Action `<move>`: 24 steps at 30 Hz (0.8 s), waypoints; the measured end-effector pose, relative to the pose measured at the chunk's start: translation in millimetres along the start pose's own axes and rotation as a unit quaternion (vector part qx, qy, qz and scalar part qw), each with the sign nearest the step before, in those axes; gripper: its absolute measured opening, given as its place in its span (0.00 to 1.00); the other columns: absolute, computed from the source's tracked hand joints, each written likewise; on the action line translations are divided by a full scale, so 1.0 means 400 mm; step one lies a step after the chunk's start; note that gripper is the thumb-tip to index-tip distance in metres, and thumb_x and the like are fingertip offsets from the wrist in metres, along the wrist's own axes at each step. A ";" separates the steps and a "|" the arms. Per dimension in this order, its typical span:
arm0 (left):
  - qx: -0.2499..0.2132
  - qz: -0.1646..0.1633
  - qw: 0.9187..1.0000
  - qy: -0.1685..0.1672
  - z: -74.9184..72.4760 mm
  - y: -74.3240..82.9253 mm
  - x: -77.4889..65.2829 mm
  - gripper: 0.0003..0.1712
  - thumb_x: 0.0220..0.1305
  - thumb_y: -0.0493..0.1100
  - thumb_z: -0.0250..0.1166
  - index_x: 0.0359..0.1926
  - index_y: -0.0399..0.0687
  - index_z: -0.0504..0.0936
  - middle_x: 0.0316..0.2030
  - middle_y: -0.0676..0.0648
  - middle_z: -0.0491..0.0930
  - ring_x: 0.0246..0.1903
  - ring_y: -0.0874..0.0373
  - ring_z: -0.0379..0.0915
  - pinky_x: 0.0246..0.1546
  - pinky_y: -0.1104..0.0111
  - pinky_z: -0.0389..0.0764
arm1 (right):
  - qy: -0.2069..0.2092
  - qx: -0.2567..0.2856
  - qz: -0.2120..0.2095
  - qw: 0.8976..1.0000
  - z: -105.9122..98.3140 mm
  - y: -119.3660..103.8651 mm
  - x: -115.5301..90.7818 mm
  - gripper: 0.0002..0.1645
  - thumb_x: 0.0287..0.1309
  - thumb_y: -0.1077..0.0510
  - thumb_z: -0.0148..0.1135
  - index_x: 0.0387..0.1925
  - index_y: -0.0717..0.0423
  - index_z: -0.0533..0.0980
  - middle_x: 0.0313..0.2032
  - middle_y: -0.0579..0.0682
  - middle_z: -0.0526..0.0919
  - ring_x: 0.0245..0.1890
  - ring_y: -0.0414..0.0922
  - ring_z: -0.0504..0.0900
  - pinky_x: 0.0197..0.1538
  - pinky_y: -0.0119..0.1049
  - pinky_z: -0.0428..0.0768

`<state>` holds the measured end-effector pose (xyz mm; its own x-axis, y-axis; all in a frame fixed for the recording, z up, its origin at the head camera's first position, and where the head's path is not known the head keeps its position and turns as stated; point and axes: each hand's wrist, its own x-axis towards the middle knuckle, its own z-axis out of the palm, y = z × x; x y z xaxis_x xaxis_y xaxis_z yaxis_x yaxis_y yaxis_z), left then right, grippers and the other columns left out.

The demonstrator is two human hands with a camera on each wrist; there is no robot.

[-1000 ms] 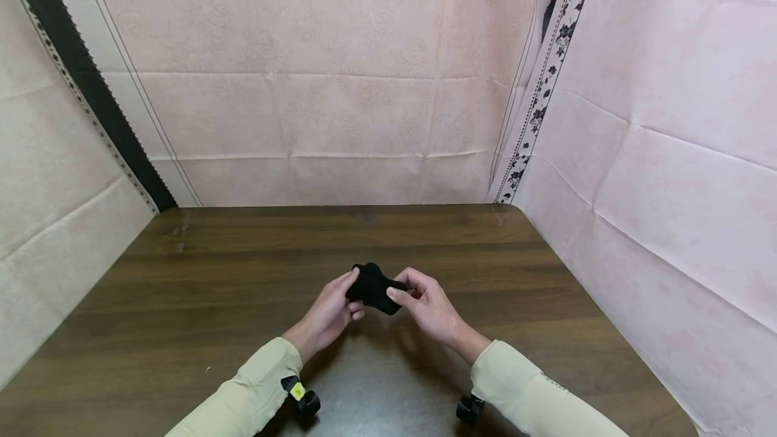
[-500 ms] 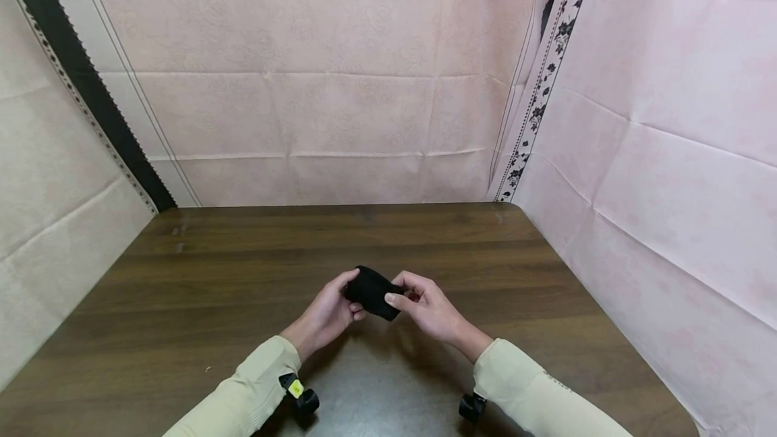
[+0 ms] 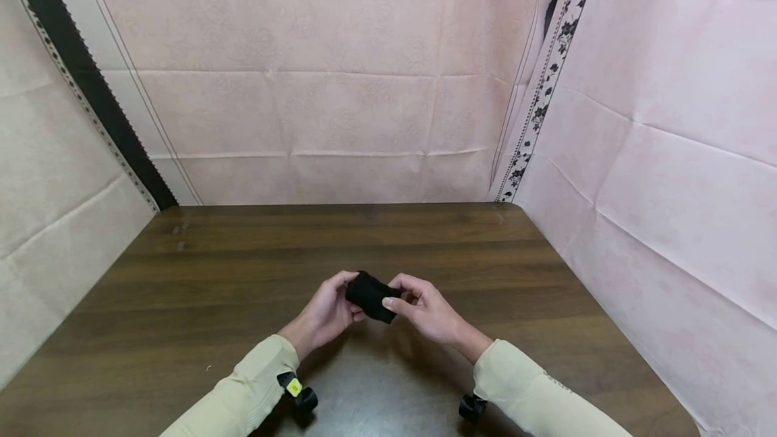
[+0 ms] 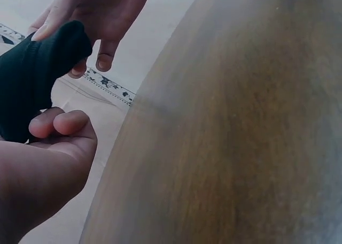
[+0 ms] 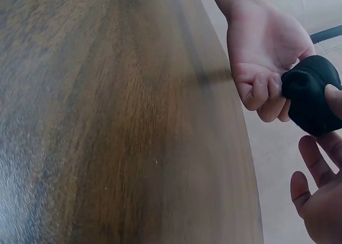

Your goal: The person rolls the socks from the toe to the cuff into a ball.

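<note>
A small black bundle of knit cloth, which looks like a folded sock (image 3: 371,297), hangs between both hands above the wooden table. My left hand (image 3: 323,314) grips its left end, thumb on top and other fingers curled below. My right hand (image 3: 432,315) pinches the right end between thumb and fingers. In the left wrist view a stitched seam runs across the sock (image 4: 32,78), near the right thumb. The right wrist view shows the sock (image 5: 310,97) rounded and bunched, with some right fingers spread beneath it. Its inner folds are hidden.
The brown wooden table (image 3: 255,261) fills the lower part of the head view. Pale pink cloth hangings (image 3: 352,113) enclose its back and sides. Each sleeve cuff carries a small black camera, such as the left one (image 3: 305,399).
The sock has gone from a lumpy, spread shape to a more compact, smoother roll. Both hands have stayed nearly in place, holding its ends; the sock has dropped slightly.
</note>
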<state>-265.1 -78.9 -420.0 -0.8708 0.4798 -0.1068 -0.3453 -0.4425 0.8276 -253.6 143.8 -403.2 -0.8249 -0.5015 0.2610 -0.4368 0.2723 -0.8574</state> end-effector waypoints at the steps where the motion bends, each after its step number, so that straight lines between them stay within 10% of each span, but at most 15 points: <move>1: 0.001 0.001 1.000 -0.006 -0.001 0.001 -0.001 0.16 0.75 0.47 0.44 0.32 0.48 0.73 0.25 0.52 0.66 0.25 0.58 0.59 0.34 0.66 0.62 | -0.001 0.000 -0.001 1.000 0.000 -0.001 0.000 0.02 0.68 0.55 0.64 0.40 0.46 0.80 0.37 0.46 0.80 0.34 0.55 0.75 0.37 0.39 0.74; 17: 0.086 -0.032 0.996 -0.002 -0.017 0.009 -0.016 0.15 0.73 0.50 0.48 0.36 0.49 0.76 0.28 0.51 0.69 0.26 0.57 0.60 0.29 0.66 0.63 | 0.109 -0.081 -0.042 0.990 0.012 0.009 0.004 0.09 0.62 0.60 0.69 0.40 0.42 0.83 0.35 0.40 0.80 0.40 0.43 0.75 0.42 0.46 0.74; 24: 0.175 -0.064 0.982 0.029 -0.021 0.011 -0.021 0.32 0.71 0.67 0.52 0.53 0.43 0.69 0.28 0.51 0.75 0.22 0.59 0.65 0.27 0.68 0.65 | 0.135 -0.112 -0.048 0.983 0.011 0.009 0.005 0.09 0.61 0.60 0.70 0.40 0.40 0.84 0.40 0.34 0.82 0.44 0.44 0.75 0.41 0.52 0.75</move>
<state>-262.4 -91.1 -419.8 -0.8504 0.4655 -0.2452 -0.3209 -0.0897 0.9428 -255.2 140.2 -407.5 -0.8282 -0.3054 0.4698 -0.5600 0.4231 -0.7123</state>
